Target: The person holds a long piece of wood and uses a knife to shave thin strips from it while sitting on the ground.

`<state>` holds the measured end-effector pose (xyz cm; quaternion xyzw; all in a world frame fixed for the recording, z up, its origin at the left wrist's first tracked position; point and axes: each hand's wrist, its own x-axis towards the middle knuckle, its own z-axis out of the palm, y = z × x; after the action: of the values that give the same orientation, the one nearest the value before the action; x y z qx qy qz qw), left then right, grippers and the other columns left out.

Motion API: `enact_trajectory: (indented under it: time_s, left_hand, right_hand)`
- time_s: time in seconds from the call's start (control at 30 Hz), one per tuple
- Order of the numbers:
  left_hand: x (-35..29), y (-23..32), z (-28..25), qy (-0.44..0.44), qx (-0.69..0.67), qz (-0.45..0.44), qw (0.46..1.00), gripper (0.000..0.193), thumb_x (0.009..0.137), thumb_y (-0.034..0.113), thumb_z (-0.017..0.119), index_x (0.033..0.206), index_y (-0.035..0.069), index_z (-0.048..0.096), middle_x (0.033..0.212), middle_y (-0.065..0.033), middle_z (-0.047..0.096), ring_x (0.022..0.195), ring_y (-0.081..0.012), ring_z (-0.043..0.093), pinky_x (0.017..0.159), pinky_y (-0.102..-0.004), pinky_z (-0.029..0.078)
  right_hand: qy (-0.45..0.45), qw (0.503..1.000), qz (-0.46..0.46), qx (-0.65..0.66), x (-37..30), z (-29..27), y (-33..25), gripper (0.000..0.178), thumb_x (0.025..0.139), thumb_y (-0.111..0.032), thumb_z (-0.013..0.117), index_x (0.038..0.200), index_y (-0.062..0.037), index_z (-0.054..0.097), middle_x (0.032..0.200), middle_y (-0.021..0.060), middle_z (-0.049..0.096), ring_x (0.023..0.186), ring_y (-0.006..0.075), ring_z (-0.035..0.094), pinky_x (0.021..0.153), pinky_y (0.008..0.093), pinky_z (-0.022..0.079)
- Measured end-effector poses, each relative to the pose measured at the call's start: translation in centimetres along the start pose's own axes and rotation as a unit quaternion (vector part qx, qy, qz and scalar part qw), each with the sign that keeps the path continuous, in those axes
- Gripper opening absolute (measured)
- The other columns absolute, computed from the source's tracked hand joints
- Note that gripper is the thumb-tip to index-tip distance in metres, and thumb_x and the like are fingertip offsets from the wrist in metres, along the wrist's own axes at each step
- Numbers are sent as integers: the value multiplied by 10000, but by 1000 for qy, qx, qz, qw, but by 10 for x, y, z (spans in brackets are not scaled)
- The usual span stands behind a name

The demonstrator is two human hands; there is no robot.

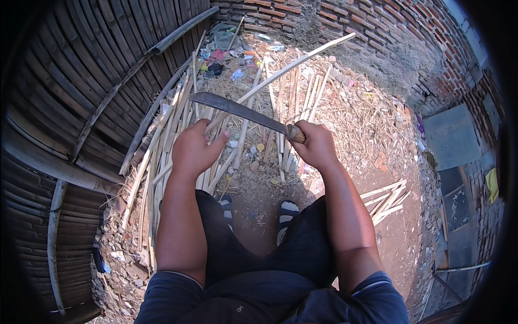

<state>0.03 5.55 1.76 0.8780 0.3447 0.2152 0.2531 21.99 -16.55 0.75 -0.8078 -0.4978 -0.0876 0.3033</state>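
My right hand (315, 144) is closed round the wooden handle of a machete (243, 112). Its long dark blade points left, toward the far side of my left hand. A long pale bamboo strip (302, 62) runs through my left hand (195, 150), which grips it between thumb and fingers. From there the strip slants up to the far right, and its near end comes out beside my left wrist. The blade crosses the strip just beyond my left hand; whether the edge touches it I cannot tell.
Many split strips (162, 143) lie along the dark slatted wall (102, 70) on the left. More strips (294, 92) lie ahead, and a small pile (387, 201) is at the right. Shavings, rubble and litter cover the ground below a brick wall (372, 21).
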Motion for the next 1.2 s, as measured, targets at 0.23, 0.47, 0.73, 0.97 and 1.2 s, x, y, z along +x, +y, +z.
enact_trajectory:
  time_s: [0.23, 0.47, 0.73, 0.97, 1.2]
  left_hand:
    - [3, -1, -2, -63, -9, -7, 998, 564, 839, 535, 825, 1020, 7, 748, 745, -136, 670, 702, -295, 688, 649, -421, 519]
    - [2, 1, 5, -68, -39, -5, 997, 550, 825, 539, 832, 1007, 28, 743, 765, -157, 703, 727, -341, 723, 667, -454, 556]
    - [-1, 15, 12, -70, -38, 49, 996, 548, 888, 466, 801, 1107, -30, 722, 854, -189, 725, 787, -311, 726, 721, -410, 553]
    - [-5, 18, 15, -72, -122, 56, 988, 462, 955, 420, 727, 1099, -18, 718, 881, -206, 731, 787, -329, 716, 742, -430, 549]
    - [-2, 15, 14, -110, -59, 64, 990, 379, 1001, 373, 651, 1044, 0, 706, 857, -246, 708, 828, -442, 704, 728, -510, 535]
  right_hand:
    - [1, 1000, 7, -10, 3, 1, 7, 234, 838, -258, 829, 913, -92, 682, 765, 146, 697, 741, 398, 702, 685, 475, 549]
    - [10, 1000, 11, -11, 0, 2, 3, 234, 808, -222, 835, 914, -92, 672, 768, 134, 691, 740, 390, 689, 729, 480, 538]
    - [-26, 998, -29, -43, 4, 3, 10, 216, 783, -179, 809, 869, -80, 638, 753, 120, 680, 734, 378, 677, 753, 487, 519]
    - [-20, 996, -63, -65, 0, 9, -7, 222, 792, -163, 801, 936, -101, 644, 762, 97, 681, 759, 360, 679, 785, 478, 512]
    - [-5, 999, 28, -38, 4, -1, 6, 163, 821, -166, 776, 883, -91, 645, 758, 136, 687, 724, 403, 671, 801, 502, 512]
